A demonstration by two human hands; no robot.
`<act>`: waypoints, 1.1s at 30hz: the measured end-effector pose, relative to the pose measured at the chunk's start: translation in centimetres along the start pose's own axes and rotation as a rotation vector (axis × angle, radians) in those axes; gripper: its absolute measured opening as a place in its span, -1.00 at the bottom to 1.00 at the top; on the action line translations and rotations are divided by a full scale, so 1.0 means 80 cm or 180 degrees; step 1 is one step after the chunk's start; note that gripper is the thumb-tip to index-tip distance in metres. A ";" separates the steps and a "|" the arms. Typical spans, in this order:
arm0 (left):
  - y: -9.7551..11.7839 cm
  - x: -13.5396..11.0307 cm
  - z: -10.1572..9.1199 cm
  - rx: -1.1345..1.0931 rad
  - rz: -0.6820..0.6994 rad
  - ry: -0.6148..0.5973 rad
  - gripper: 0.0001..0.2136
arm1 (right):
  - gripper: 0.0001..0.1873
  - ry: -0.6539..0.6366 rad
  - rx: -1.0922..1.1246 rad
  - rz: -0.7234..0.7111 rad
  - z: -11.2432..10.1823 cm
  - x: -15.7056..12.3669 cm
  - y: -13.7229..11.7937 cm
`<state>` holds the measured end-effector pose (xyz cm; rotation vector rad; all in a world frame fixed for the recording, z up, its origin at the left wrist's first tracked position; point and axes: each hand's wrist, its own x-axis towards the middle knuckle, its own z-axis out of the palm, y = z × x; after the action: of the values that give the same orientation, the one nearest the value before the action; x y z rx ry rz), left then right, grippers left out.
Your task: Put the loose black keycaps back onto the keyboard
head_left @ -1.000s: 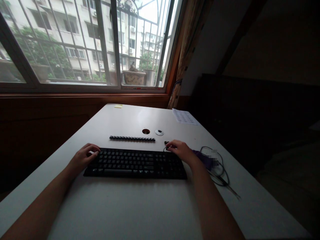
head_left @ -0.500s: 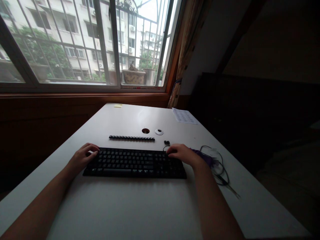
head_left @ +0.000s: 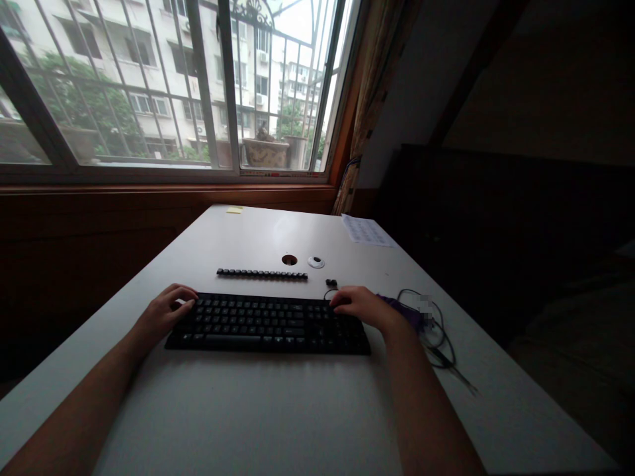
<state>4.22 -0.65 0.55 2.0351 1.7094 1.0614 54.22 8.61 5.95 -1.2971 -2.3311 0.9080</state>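
Note:
A black keyboard (head_left: 243,320) lies flat on the white table in front of me. At its far left corner, my left hand (head_left: 173,305) curls its thumb and fingers round the edge. My right hand (head_left: 358,304) is closed in the same way on the far edge near the right end, over part of the number keys. Beyond the keyboard stands a straight row of loose black keycaps (head_left: 262,274). A couple more keycaps (head_left: 331,283) sit just past my right hand. Part of a cable loop shows beside its fingertips.
Right of my right wrist lie a purple cloth or pouch (head_left: 409,316) and a coiled dark cable (head_left: 441,330), partly blurred out. A round table hole (head_left: 289,260) and its white cover (head_left: 316,262) are farther back. Printed paper (head_left: 367,231) and a yellow note (head_left: 235,210) rest near the far edge.

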 end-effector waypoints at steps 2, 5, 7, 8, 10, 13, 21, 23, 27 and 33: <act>0.001 0.000 0.000 -0.0016 0.0001 0.0008 -0.73 | -0.84 0.0011 -0.0034 -0.0017 0.000 0.000 0.000; 0.001 0.000 0.000 0.0018 -0.0008 0.0030 -0.72 | -0.84 0.0044 -0.0114 -0.0039 0.001 0.000 0.000; -0.001 0.001 0.000 0.0035 -0.0006 0.0027 -0.73 | -0.84 0.0052 -0.0145 -0.0054 0.001 0.000 -0.001; -0.002 0.001 0.001 0.0039 -0.0001 0.0022 -0.73 | -0.85 0.0048 -0.0146 -0.0064 0.001 0.000 -0.001; -0.003 0.001 0.001 0.0026 0.0006 0.0022 -0.73 | -0.84 0.0033 -0.0122 -0.0070 0.002 0.001 0.000; -0.002 0.001 0.001 0.0014 -0.0009 0.0033 -0.73 | -0.84 -0.0004 -0.0036 -0.0032 0.004 0.002 0.001; 0.003 0.000 0.000 -0.0038 -0.0019 0.0016 -0.74 | -0.81 0.0091 0.0171 -0.0079 -0.003 0.000 0.008; 0.002 0.000 0.000 -0.0049 -0.0024 0.0015 -0.74 | -0.78 0.0224 0.0095 -0.0036 -0.006 0.000 0.011; 0.002 0.000 0.000 -0.0010 -0.0013 0.0030 -0.74 | -0.75 0.0287 -0.0185 0.0085 -0.004 0.002 0.019; 0.006 0.001 0.000 0.0001 -0.0069 0.0033 -0.69 | -0.64 0.0065 0.0032 0.0369 0.004 0.003 0.028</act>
<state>4.59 -0.74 0.89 2.0101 1.7328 1.0666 55.37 9.59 4.21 -1.4432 -2.2530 0.9358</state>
